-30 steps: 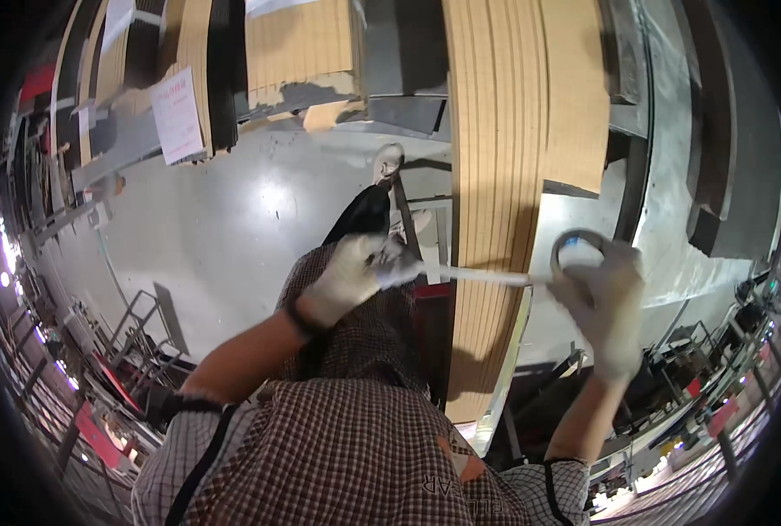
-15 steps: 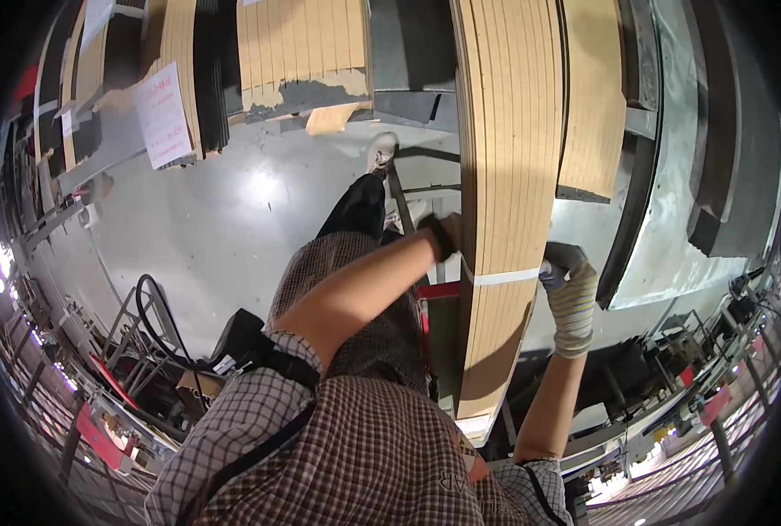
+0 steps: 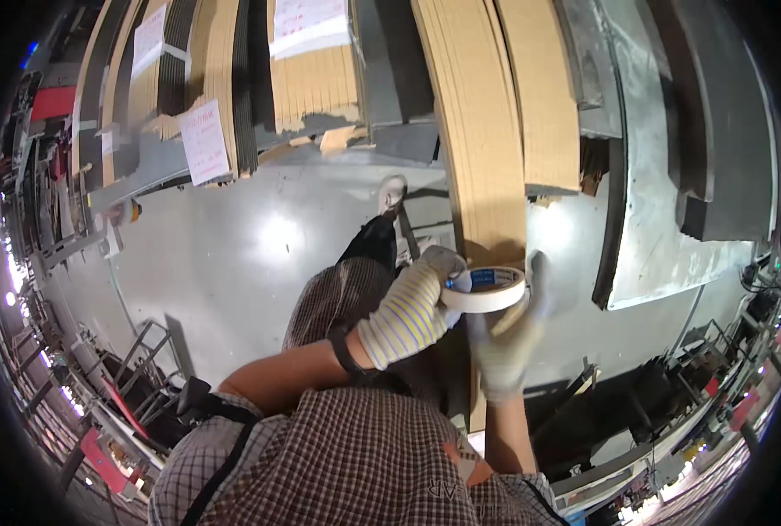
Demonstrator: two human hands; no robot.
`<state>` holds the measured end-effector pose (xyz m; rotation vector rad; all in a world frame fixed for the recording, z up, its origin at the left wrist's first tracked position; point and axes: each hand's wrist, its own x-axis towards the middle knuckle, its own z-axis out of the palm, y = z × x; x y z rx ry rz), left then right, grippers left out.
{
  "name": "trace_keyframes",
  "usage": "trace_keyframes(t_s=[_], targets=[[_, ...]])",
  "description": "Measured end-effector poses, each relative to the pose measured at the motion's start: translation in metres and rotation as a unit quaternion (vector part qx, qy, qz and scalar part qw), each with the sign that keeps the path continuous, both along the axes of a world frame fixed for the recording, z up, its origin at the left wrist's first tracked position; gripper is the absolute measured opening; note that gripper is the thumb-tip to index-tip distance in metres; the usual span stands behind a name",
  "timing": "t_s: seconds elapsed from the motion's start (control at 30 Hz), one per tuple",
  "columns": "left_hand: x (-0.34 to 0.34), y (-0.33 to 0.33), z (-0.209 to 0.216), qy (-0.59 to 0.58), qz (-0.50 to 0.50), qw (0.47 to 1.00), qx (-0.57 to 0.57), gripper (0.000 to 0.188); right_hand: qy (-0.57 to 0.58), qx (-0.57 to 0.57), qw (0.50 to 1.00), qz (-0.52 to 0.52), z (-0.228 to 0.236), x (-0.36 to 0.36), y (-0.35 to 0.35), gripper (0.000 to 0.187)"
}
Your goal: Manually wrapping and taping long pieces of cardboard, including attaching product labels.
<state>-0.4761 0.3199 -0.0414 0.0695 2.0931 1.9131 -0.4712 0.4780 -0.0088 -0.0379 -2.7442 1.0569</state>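
"Here, what do our fingers hold?"

"We see the left hand (image 3: 408,316), fingers gripping the white tape roll (image 3: 485,302) at its nine o'clock edge."

"And our right hand (image 3: 504,359)?"

"Blurred, at five o'clock from the roll; we cannot tell whether its fingers grip."

"Farther out?"

"We spot a long brown stack (image 3: 476,131) toward twelve, a grey metal sheet (image 3: 666,210) at two, a printed paper (image 3: 203,142) at ten."

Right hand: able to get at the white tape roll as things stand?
Likely yes. The right hand is close by the white tape roll, with nothing visible blocking the roll's right side; the left hand holds its left. Blur hides whether the right already touches it.
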Motion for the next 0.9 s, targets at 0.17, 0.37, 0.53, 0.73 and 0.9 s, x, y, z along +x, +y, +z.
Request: trace_keyframes(t_s=[0.17, 0.37, 0.53, 0.73, 0.9], targets=[[0.005, 0.025, -0.024, 0.055, -0.021, 0.986, -0.154, 0.061, -0.110, 0.275, 0.888, 0.351, 0.063, -0.042, -0.007, 0.034], [-0.024, 0.026, -0.027, -0.277, -0.029, 0.949, 0.146, 0.078, -0.265, 0.061, 0.927, 0.259, 0.029, -0.108, 0.076, 0.011], [-0.032, 0.027, -0.045, -0.175, 0.027, 0.974, 0.143, 0.068, -0.228, 0.081, 0.944, 0.222, -0.098, -0.085, 0.118, 0.022], [-0.071, 0.002, -0.036, -0.155, 0.035, 0.983, 0.095, 0.062, -0.361, 0.040, 0.889, 0.280, 0.000, -0.104, 0.063, 0.057], [-0.036, 0.016, -0.016, -0.243, 0.041, 0.953, 0.178, 0.052, -0.454, 0.042, 0.870, 0.189, -0.016, -0.115, 0.046, 0.067]])
